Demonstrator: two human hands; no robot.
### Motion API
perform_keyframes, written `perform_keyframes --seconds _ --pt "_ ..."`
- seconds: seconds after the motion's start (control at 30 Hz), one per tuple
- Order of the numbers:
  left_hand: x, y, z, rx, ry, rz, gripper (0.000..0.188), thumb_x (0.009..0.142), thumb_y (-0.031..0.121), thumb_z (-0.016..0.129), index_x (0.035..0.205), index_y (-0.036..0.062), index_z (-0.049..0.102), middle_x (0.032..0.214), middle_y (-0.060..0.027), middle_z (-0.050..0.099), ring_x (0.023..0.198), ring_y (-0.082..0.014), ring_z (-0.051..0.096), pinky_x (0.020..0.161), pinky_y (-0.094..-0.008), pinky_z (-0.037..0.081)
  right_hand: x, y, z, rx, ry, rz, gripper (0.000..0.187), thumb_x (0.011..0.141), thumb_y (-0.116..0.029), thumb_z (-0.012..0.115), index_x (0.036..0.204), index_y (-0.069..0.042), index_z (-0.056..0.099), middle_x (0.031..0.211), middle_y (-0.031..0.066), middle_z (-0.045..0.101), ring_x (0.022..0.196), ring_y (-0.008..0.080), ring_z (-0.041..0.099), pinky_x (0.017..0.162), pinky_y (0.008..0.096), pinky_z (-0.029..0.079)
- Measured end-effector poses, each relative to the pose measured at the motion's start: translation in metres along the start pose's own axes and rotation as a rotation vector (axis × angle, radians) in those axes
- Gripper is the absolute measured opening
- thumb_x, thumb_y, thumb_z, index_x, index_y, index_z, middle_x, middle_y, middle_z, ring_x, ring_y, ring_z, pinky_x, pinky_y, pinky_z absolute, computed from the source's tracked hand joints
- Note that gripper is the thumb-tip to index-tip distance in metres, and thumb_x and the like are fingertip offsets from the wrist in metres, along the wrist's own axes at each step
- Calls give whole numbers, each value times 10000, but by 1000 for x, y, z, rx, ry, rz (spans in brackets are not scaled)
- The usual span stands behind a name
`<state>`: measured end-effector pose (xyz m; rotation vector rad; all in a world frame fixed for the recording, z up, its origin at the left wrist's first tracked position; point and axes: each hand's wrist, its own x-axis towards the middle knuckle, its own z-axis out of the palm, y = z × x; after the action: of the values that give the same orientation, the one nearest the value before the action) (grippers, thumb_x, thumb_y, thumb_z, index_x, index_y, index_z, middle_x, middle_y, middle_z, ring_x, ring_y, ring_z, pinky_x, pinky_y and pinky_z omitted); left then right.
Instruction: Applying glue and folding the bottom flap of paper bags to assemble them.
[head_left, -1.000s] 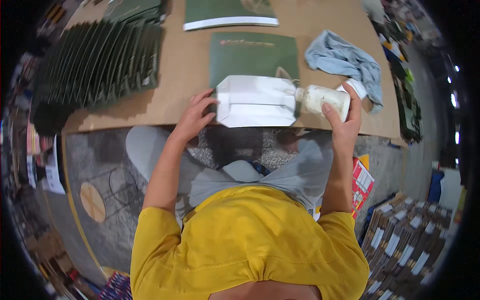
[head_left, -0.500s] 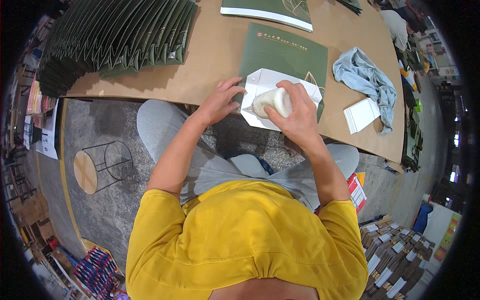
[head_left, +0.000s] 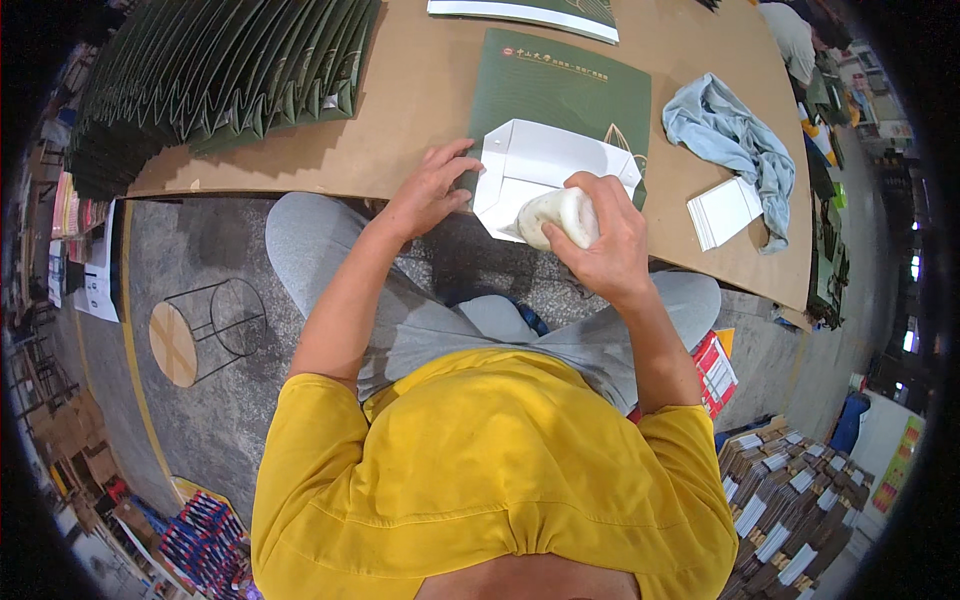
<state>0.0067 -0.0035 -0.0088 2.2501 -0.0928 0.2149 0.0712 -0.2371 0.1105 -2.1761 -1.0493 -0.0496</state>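
A green paper bag (head_left: 560,95) lies flat on the table, its white bottom (head_left: 550,155) unfolded at the near edge. My right hand (head_left: 612,245) is closed round a cloudy white squeeze bottle (head_left: 540,215), which looks like a glue bottle. The bottle is tilted over the near flap of the white bottom; its tip is hard to make out. My left hand (head_left: 435,190) is beside the bag's left edge, fingers bent but apart, with nothing in them. Its fingertips are close to the white flap's left corner; whether they touch the bag I cannot tell.
A long row of folded green bags (head_left: 230,80) stands at the left. Another green bag (head_left: 540,10) lies at the far edge of view. On the right are a light blue cloth (head_left: 725,130) and a stack of white cards (head_left: 722,215). A round stool (head_left: 172,345) lies on the floor.
The bottle in my right hand has moved a little right and nearer to me, uncovering more of the white bottom. My left hand has shifted slightly left and away from me.
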Motion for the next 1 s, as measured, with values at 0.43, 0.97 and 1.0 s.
perform_keyframes --seconds 0.43,0.97,1.0 --pt "2 6 -5 10 -31 -11 421 732 10 648 1130 96 545 1345 -132 413 1226 -342 385 971 -382 397 -25 15 -27 4 72 105 406 648 -104 749 1002 -40 562 885 136 571 776 296 586 706 357 479" --pt "3 8 -8 -14 -53 -84 413 737 -6 611 1133 98 555 1371 -126 387 1240 -304 372 968 -358 390 -63 42 -69 -134 208 281 422 637 -83 756 1008 -25 564 910 127 584 806 281 595 724 352 480" --pt "4 8 -8 -8 -54 -84 416 737 -8 610 1136 94 553 1372 -126 385 1242 -300 370 966 -355 393 -65 43 -70 -137 217 287 420 644 -88 755 1014 -24 565 916 127 588 809 273 599 727 345 481"
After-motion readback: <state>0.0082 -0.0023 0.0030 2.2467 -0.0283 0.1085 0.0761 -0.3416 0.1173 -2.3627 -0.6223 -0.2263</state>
